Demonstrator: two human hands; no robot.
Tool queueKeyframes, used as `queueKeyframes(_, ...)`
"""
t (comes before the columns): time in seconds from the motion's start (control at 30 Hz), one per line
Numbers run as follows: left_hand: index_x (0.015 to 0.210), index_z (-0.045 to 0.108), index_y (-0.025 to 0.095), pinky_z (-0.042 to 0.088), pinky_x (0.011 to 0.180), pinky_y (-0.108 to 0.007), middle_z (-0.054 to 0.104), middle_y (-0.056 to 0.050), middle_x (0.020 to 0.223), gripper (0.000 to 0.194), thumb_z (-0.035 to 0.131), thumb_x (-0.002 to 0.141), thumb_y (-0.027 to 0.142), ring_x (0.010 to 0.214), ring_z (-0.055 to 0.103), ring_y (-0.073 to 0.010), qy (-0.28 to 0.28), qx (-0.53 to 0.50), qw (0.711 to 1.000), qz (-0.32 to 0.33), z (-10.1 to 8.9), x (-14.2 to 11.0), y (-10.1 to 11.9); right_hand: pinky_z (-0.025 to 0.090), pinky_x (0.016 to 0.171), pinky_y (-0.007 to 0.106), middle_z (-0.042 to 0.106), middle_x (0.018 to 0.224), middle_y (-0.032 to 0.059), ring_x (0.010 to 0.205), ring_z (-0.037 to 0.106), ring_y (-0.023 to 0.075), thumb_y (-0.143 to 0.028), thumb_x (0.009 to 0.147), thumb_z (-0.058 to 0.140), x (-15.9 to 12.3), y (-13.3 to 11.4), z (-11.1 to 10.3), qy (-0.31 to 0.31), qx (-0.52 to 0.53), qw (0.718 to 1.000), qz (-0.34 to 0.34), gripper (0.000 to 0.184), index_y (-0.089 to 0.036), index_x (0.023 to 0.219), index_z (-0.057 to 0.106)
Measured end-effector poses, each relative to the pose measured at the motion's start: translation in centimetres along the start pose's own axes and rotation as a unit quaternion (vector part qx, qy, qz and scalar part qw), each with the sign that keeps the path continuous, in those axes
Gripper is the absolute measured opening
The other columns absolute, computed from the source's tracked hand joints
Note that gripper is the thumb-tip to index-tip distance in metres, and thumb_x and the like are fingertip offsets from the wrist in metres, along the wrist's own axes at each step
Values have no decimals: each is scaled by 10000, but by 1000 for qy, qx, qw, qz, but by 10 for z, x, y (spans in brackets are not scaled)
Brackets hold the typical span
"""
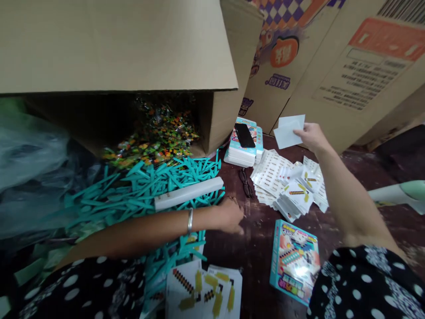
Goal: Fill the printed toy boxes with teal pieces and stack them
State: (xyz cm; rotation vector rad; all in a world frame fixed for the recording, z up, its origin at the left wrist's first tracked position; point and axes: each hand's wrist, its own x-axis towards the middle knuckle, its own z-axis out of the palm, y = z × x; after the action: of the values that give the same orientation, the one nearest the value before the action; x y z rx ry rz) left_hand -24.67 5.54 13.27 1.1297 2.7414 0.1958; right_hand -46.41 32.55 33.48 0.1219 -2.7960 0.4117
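My right hand (311, 137) pinches two overlapping white cards (287, 133) by their edge, above a spread of printed sheets (270, 175) and instruction cards (297, 195). My left hand (230, 215) hovers over the dark floor, its fingers curled downward and blurred. Whether they enclose anything is hidden. Beside it, a long narrow white box (189, 194) lies on a heap of turquoise plastic sticks (142, 184). In front of me are a colourful turquoise box (295, 261) and cards with yellow and brown pixel pictures (202, 290).
A large open carton (222, 115) at the back holds small bags of orange and green pieces (159, 137). A black phone (245, 135) rests on stacked flat packages (241, 155), with folded glasses (245, 182) nearby. Printed cartons (318, 66) stand behind; clear plastic bags (29, 168) lie left.
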Motion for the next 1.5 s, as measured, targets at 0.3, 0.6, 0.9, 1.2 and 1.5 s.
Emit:
queueKeyframes(0.3, 1206, 757, 107, 647, 743, -362, 839, -223, 1142, 938, 293, 1025, 902, 911, 817, -275, 26, -803, 595, -19, -57, -81, -15, 428, 1340, 669, 836, 1246, -62, 1396, 706, 312, -346, 1053, 659, -291, -86, 2, 36, 118, 914, -385, 258, -494, 1173, 833)
queueKeyframes(0.6, 1173, 706, 143, 640, 921, -393, 816, -100, 1126, 494, 960, 785, 311, 957, 789, -211, 287, -776, 561, -33, 11, -195, 63, 493, 1291, 686, 701, 1536, 21, 1481, 636, 345, -376, 1110, 558, -409, -123, 33, 40, 285, 915, -284, 449, -496, 1534, 648)
queueKeyframes(0.9, 1050, 666, 176, 572, 837, -320, 724, -55, 1000, 290, 712, 1025, 461, 955, 682, -198, 475, -562, 672, -81, 30, -274, 75, 684, 751, 387, 767, 1101, 100, 1034, 782, 309, -737, 941, 756, -453, -213, 65, -112, 427, 886, -143, 581, -301, 1305, 632)
queueKeyframes(1.2, 1015, 626, 209, 557, 831, -366, 693, -55, 958, 324, 789, 971, 486, 908, 660, -241, 421, -450, 768, -171, 75, -347, 79, 580, 571, 344, 723, 795, 63, 718, 742, 256, -830, 964, 626, -476, -226, 88, -178, 370, 903, -123, 566, -265, 931, 626)
queueKeyframes(1.5, 1475, 580, 64, 569, 985, -431, 765, -246, 1281, 465, 625, 1077, 302, 1217, 725, -388, 135, -225, 879, -398, 153, -353, 103, 588, 1139, 519, 811, 1266, 161, 1211, 766, 345, -416, 997, 649, -440, -96, 99, -175, 106, 978, -47, 265, -203, 1125, 742)
